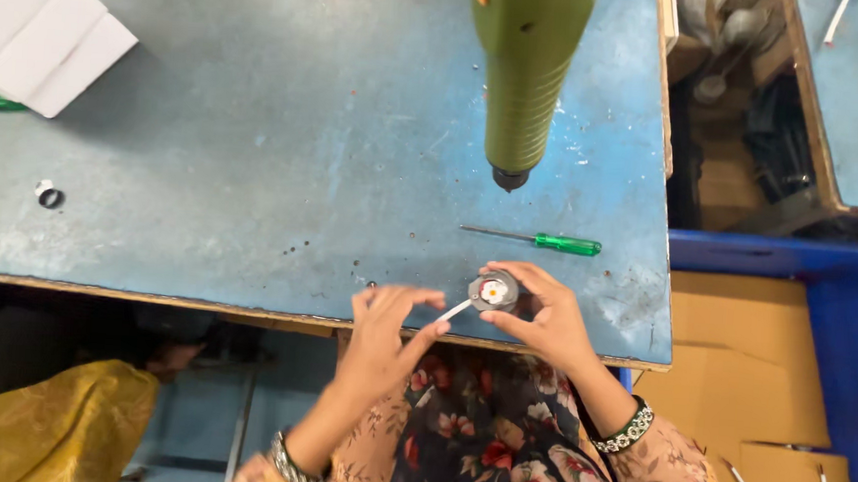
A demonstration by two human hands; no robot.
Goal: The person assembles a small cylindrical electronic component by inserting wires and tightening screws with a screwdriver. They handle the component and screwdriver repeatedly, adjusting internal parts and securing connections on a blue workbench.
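My right hand [542, 315] grips a small round grey part [493, 292] with a white and orange centre, at the near edge of the blue worktable [286, 143]. A thin white wire or tube [454, 311] runs from that part toward my left hand [384, 333]. The left fingertips pinch or touch its free end. Both hands hover just over the table's front edge.
A green powered screwdriver [524, 73] hangs above the table, tip down. A green-handled screwdriver [540, 240] lies behind my hands. A small ring-shaped part [49, 194] and a white box [35, 23] sit at the left. Brown cardboard boxes [739, 369] stand at the right.
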